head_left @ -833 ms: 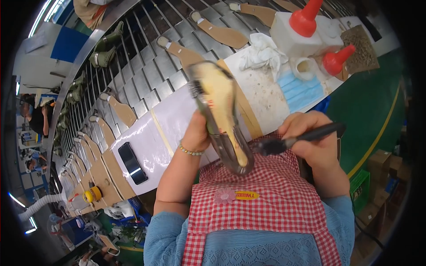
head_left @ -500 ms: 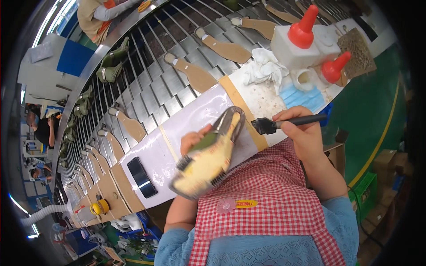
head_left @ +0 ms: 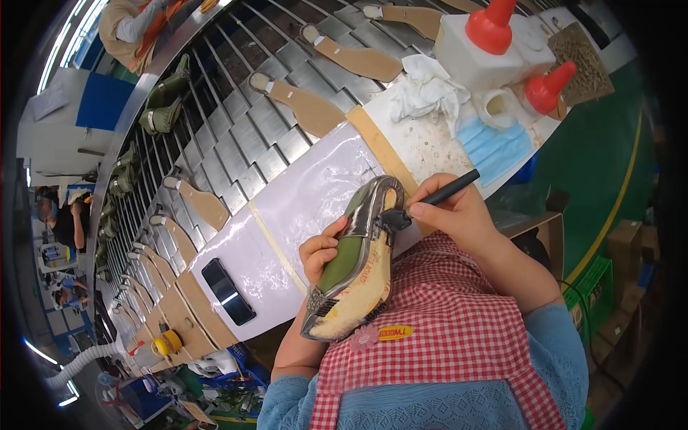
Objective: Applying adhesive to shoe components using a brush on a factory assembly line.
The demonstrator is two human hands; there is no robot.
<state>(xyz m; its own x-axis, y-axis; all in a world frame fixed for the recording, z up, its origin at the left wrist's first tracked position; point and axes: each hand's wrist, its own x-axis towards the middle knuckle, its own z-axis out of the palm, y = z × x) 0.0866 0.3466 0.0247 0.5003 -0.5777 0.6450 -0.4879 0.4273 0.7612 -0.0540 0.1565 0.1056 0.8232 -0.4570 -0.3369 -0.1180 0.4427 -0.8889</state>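
Observation:
My left hand (head_left: 320, 252) grips a green shoe (head_left: 345, 261) with a metallic-looking heel end. Its pale yellow underside (head_left: 362, 297) faces up and to the right, with the toe end toward my apron. In my right hand (head_left: 459, 218) is a brush (head_left: 448, 189), its black handle pinched between thumb and fingers. The dark brush head touches the heel end of the shoe's underside. Fingertips of the left hand wrap over the green side; the rest of their grip is hidden behind the shoe.
Under the shoe lies a white work board (head_left: 315, 183) with a black phone (head_left: 228, 292). Back right are a white container (head_left: 462, 50), red cone caps (head_left: 491, 27), a crumpled cloth (head_left: 430, 93) and a blue mask (head_left: 498, 147). Tan insoles (head_left: 304, 104) and green shoes (head_left: 161, 118) line the slatted conveyor.
My right hand has moved left and down, bringing the brush from apart to touching the heel. The shoe has turned more upright in my left hand, showing more of its green side.

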